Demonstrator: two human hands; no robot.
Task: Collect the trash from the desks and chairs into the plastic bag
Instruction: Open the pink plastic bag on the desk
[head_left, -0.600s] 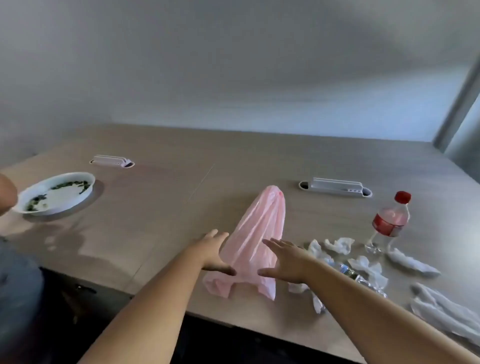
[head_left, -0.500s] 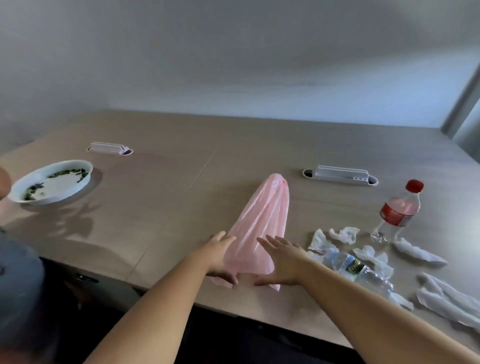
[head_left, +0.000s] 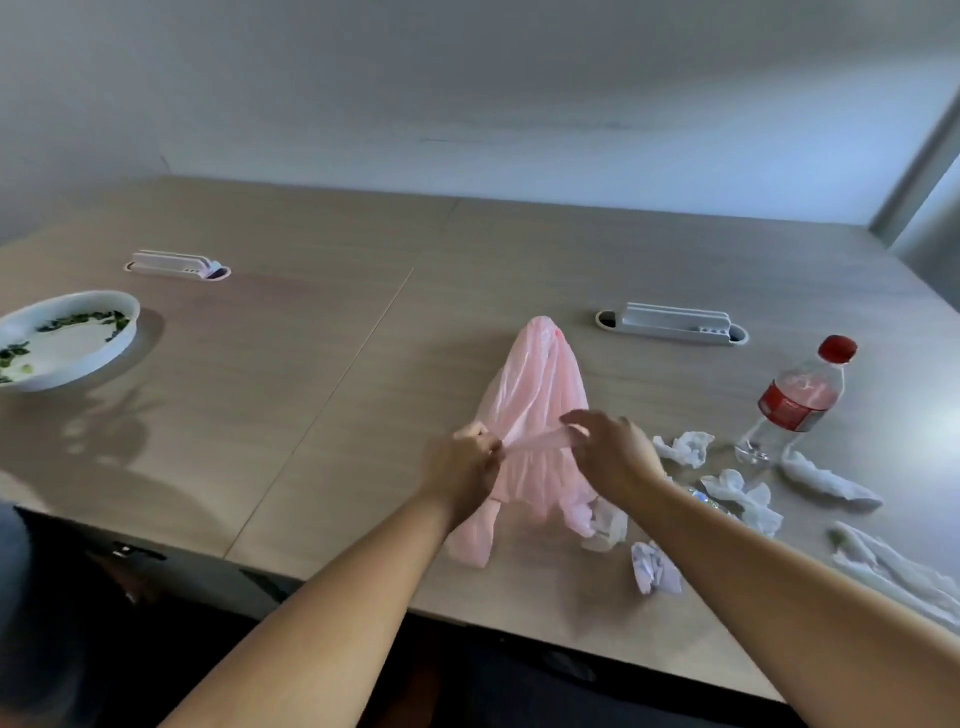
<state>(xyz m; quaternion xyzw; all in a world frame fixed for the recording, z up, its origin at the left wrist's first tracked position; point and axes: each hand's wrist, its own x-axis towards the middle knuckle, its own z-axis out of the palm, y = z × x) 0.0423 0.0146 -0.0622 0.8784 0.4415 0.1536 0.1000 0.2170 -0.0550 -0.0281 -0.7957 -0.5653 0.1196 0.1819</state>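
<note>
The pink plastic bag (head_left: 532, 384) lies on the surface (head_left: 291, 415), reaching toward 12 o'clock from the hands. The left hand (head_left: 465, 465) and right hand (head_left: 613, 452) each pinch its film, with a strip taut between them. Crumpled tissues (head_left: 680, 448) lie at 3 o'clock.

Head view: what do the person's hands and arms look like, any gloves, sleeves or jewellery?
The left hand and right hand are bare: no gloves, and no ring, watch or wristband that I can see. The left forearm and right forearm are uncovered too, with no sleeve showing up to the frame's edge.
</note>
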